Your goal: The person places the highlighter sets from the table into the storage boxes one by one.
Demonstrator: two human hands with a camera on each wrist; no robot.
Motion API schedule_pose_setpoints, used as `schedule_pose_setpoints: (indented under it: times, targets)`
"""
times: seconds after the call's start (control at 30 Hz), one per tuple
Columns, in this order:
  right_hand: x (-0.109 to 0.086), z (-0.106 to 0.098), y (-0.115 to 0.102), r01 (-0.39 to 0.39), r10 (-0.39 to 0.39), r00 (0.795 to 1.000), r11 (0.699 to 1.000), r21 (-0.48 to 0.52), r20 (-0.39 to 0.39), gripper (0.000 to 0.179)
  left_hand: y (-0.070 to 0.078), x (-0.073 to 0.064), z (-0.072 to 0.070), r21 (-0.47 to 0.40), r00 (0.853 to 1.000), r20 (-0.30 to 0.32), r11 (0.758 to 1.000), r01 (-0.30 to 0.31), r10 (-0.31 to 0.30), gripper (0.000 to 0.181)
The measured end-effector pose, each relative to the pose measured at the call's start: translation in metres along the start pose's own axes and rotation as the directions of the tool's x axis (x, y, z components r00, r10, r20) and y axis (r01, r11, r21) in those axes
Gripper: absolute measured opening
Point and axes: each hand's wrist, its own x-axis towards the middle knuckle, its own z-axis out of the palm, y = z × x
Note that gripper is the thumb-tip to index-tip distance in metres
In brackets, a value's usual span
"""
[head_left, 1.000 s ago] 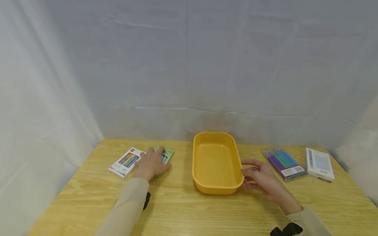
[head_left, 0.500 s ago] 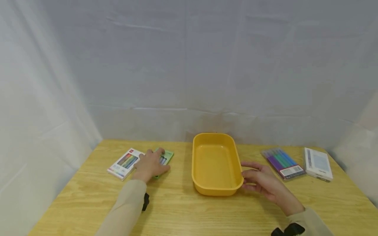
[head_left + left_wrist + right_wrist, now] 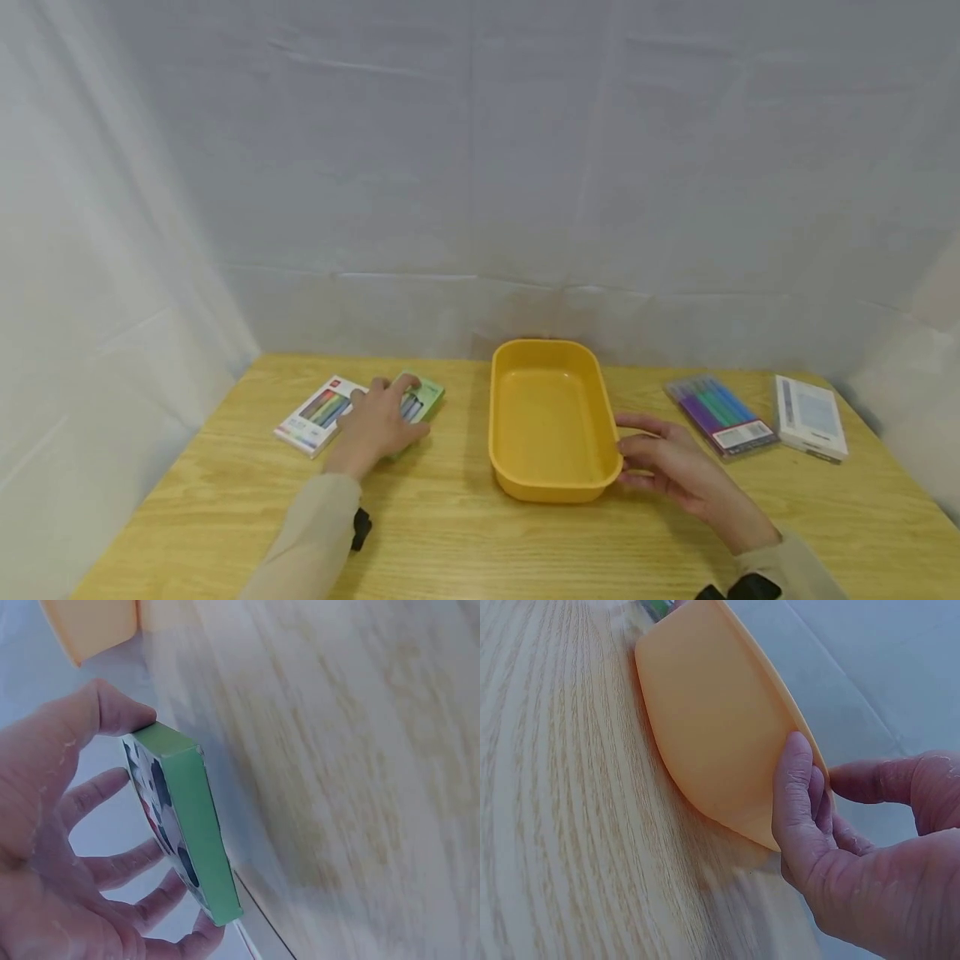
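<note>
My left hand [image 3: 375,421] grips a flat green box [image 3: 427,397] at the left of the table. In the left wrist view, the thumb lies on one end of the green box [image 3: 196,817] and fingers reach its other edges. Whether the box is off the table I cannot tell. My right hand [image 3: 678,467] holds the near right corner of a yellow plastic tub [image 3: 553,493]. Up close in the right wrist view, fingers press the outer wall of the tub [image 3: 712,712] and a digit touches its rim. Nothing lies inside the tub.
A white box of coloured pencils [image 3: 318,414] lies just left of my left hand. To the right lie a clear pack of purple, green and blue pens [image 3: 718,408] and a white box [image 3: 812,417]. White sheeting [image 3: 480,208] hangs behind the wooden table [image 3: 465,550].
The green box has shifted very slightly under my left hand, whose forearm has drawn a little to the left. My right hand stays at the tub's corner; the tub has barely moved.
</note>
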Motion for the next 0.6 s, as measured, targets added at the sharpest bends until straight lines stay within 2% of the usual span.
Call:
schedule_pose_setpoints:
  times: [0.17,0.33,0.6]
  targets:
    - [-0.002,-0.003,0.002,0.007,-0.007,1.0,1.0,0.004,0.02,0.065,0.002,-0.007,-0.003,-0.019,0.997,-0.048,0.998,-0.056,0.055,0.062]
    - [-0.002,-0.005,0.003,0.015,-0.014,1.0,1.0,-0.005,0.022,0.064,0.008,-0.011,-0.005,-0.035,0.988,-0.095,0.991,-0.128,0.124,0.063]
    - [-0.004,-0.004,0.005,0.015,-0.014,0.999,1.0,-0.019,0.041,0.068,0.021,-0.02,-0.01,-0.013,0.973,-0.149,0.984,-0.18,0.176,0.063]
